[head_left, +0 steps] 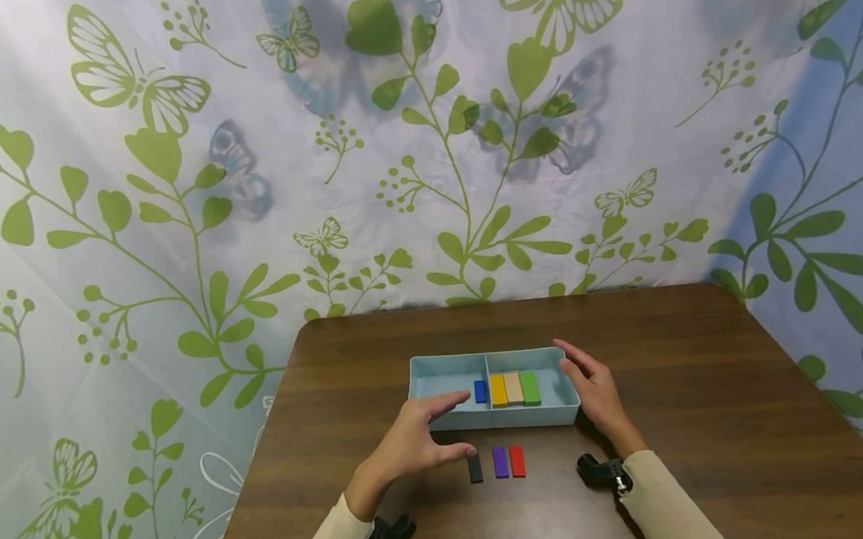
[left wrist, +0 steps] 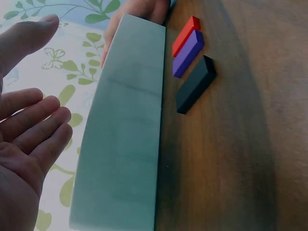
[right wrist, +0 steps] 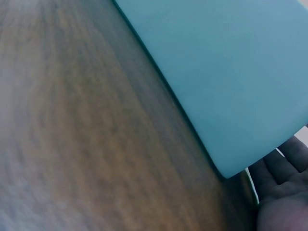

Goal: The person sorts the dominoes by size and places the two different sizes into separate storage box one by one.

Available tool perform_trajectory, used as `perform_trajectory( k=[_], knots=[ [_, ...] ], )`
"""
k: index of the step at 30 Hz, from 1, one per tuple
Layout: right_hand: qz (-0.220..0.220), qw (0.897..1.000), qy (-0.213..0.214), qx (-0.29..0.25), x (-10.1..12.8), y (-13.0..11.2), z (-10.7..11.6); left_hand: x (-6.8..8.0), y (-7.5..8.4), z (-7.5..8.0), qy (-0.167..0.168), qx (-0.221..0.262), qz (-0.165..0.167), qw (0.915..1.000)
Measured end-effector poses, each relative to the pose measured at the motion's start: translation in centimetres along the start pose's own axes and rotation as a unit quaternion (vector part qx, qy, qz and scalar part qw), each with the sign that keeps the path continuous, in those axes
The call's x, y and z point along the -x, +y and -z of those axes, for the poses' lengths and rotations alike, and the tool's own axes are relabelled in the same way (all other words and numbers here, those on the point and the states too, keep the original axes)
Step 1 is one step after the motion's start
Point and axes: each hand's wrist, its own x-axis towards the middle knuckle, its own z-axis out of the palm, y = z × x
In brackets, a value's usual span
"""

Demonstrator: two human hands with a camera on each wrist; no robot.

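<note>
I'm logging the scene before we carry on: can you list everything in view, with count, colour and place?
Tray: 1, light blue, two compartments, mid-table.
Blue block: 1, blue, left compartment, against the divider.
Blocks in right compartment: 3, orange, tan, green, side by side.
Blocks on table in front of the tray: 3, black, purple, red, in a row.
Table: 1, dark brown wood.
Backdrop: 1, white cloth with green leaves and butterflies, behind and beside the table.
Left hand: 1, fingers straight, at the tray's front left.
Right hand: 1, fingers relaxed, at the tray's right end.
</note>
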Motion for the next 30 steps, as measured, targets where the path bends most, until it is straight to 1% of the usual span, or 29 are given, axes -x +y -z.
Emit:
perform_trajectory(
  k=[3, 6, 9, 13, 17, 21, 25, 30],
  knots=[
    [0.004, 1.0, 0.005, 0.0, -0.2, 1.0, -0.1, 0.5, 0.0, -0.2, 0.003, 0.001, 0.002, 1.0],
    [0.006, 1.0, 0.009, 0.005, -0.5, 2.5, -0.1, 1.0, -0.1, -0.4, 0.01, -0.011, -0.003, 0.9999],
    [0.007, 1.0, 0.01, 0.01, -0.7, 3.3, -0.1, 1.5, -0.2, -0.8, 0.011, -0.023, -0.002, 0.9997],
    [0.01, 1.0, 0.009, 0.008, -0.7, 3.4, 0.0, 2.2, -0.4, -1.3, 0.007, -0.018, 0.011, 0.9998],
    [0.018, 1.0, 0.011, 0.016, -0.7, 3.2, 0.0, 2.8, -0.8, -2.0, 0.008, -0.015, 0.024, 0.9996],
    [0.022, 1.0, 0.011, 0.015, -0.7, 3.1, -0.1, 3.2, -1.2, -2.7, 0.012, -0.027, 0.037, 0.9989],
    [0.016, 1.0, 0.01, 0.013, -0.9, 3.2, -0.2, 3.6, -1.7, -3.4, 0.016, -0.025, 0.048, 0.9984],
    [0.001, 1.0, 0.011, 0.021, -1.0, 3.3, -0.1, 3.7, -1.9, -4.1, 0.02, -0.023, 0.051, 0.9983]
  ],
)
